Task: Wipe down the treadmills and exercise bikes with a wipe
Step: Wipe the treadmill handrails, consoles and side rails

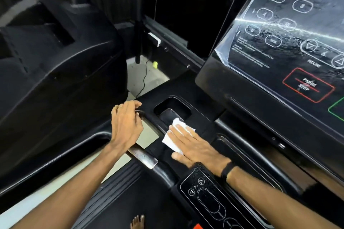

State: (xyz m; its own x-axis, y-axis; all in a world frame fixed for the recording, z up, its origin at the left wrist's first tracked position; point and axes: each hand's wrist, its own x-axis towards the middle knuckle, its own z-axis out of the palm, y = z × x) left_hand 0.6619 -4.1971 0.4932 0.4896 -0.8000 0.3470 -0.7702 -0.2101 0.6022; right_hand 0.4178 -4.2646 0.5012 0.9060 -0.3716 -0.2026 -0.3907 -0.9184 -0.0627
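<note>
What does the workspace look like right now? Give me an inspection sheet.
Surface: black treadmill console tray, glossy.
Job's things: white wipe flat on the tray beside the cup recess.
Clutter: small yellow-green object on the floor.
Hands: right hand flat, pressing the wipe; left hand gripping the handrail.
Cables: thin black cable trailing across the floor.
Surroundings: control panel under plastic film; second machine at left.

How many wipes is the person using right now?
1. A single white wipe lies flat under the right hand, beside the cup holder. The left hand grips the handlebar, with no wipe visible.
</note>
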